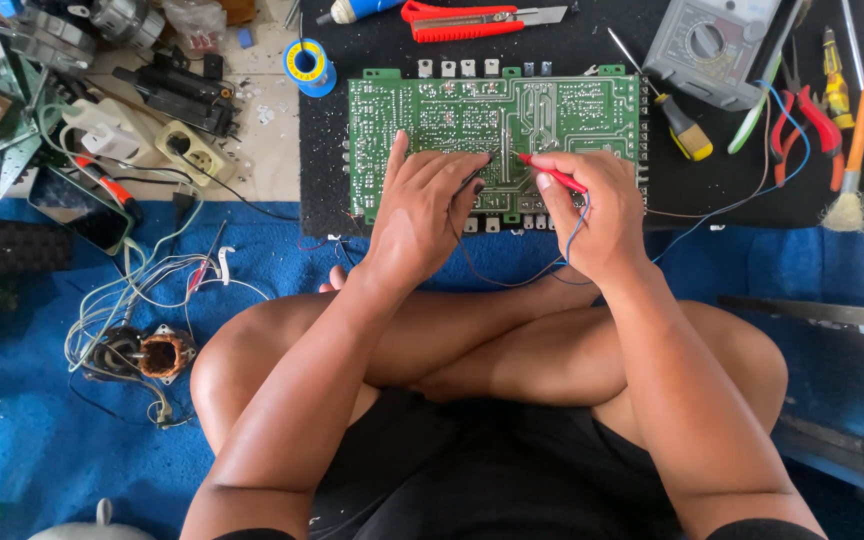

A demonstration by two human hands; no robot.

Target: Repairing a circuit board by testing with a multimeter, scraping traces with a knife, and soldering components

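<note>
While both probes sit on the green circuit board (pixel 497 135), I judge this as mid-measurement on the solder side. My right hand (pixel 587 215) pinches the red probe (pixel 552 172), tip pointing left onto a trace. My left hand (pixel 422 205) lies curled, palm down, fingers closed around a black probe (pixel 474 183), mostly hidden. Next move calls for steady tips and a glance at the grey multimeter (pixel 717 45) beyond the right hand.

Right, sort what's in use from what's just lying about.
In use:
left hand holding a black probe on the green circuit board
right hand holding the red probe
multimeter

Lying about:
red utility knife
solder spool
yellow-handled screwdriver
brush
motor winding
</note>
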